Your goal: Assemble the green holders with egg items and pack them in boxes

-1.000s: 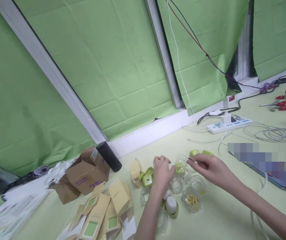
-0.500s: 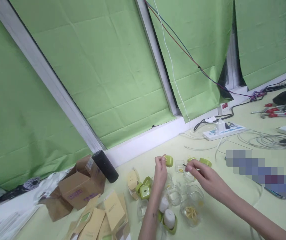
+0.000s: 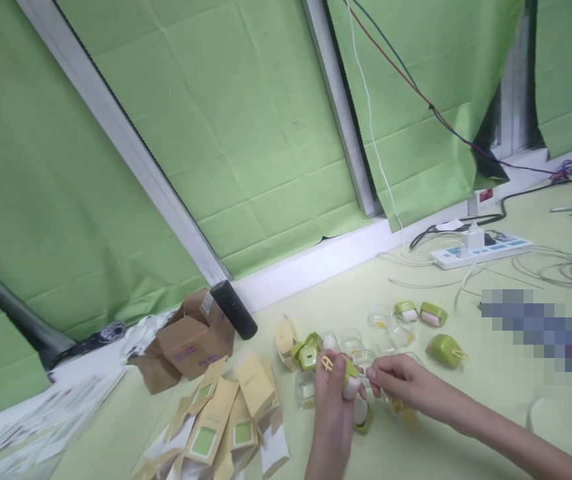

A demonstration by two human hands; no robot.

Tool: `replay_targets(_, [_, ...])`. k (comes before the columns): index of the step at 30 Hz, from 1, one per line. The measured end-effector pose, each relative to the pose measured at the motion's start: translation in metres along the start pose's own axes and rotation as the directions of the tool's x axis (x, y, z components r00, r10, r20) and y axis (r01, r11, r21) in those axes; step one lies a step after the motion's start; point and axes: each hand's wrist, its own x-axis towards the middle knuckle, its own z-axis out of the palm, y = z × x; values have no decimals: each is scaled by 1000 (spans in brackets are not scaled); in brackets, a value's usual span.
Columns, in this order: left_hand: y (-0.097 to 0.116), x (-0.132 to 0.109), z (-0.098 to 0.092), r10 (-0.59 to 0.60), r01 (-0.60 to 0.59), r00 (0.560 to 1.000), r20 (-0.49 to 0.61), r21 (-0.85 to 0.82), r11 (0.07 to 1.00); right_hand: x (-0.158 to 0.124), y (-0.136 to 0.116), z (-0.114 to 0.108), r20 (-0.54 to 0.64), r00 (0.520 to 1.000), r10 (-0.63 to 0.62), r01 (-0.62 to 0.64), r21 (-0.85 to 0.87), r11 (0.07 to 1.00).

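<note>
My left hand (image 3: 333,407) is wrapped round a small rounded green-and-white case (image 3: 351,381), its white end facing down and to the right. A yellow loop (image 3: 327,363) sticks out by the thumb. Just right of the case, my right hand (image 3: 403,381) is pinched, its fingertips close to it. What lies in that pinch is too small to make out. Several clear plastic cups (image 3: 379,317) stand behind the hands. Another green-and-white case (image 3: 363,417) lies partly hidden beneath my left hand. A green rounded case with a loop (image 3: 445,351) lies to the right.
Green pieces (image 3: 309,358) sit left of the cups, and two green-and-white cases (image 3: 433,313) behind them. Opened yellow paper boxes (image 3: 216,420) pile up at front left. A cardboard box (image 3: 191,343), a black cylinder (image 3: 234,310) and a power strip (image 3: 483,250) stand further back.
Both hands have come nearer and closer together, with the case now between them. The view has shifted left. The looped green case at right, earlier not visible, now shows.
</note>
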Motion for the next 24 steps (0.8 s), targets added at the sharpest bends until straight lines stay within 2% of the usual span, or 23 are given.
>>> replay_targets(6, [-10,-5,-17,18,-25,995,95,70,997,-6,-5,6,96,982,160,-179,248,952])
replay_targets(9, [-6,-9,-21,26,-56,988,151,196,979,-10,-8,8,116,975,189,-218,334,917])
replay_targets(13, [3,-12,-22,1,-81,974,228,342,936,-13,-9,9,116,974,193,-222,354,909])
replay_targets(16, [9,-12,-19,-28,-64,971,237,372,926,-12,-7,10,68,986,150,-162,244,956])
replay_targets(20, [13,-16,-10,15,-34,999,52,387,921,-9,3,14,-74,997,-24,23,-21,1000])
replay_targets(24, [10,-11,-3,-55,28,997,56,410,912,-4,7,12,-148,988,-44,16,-180,983])
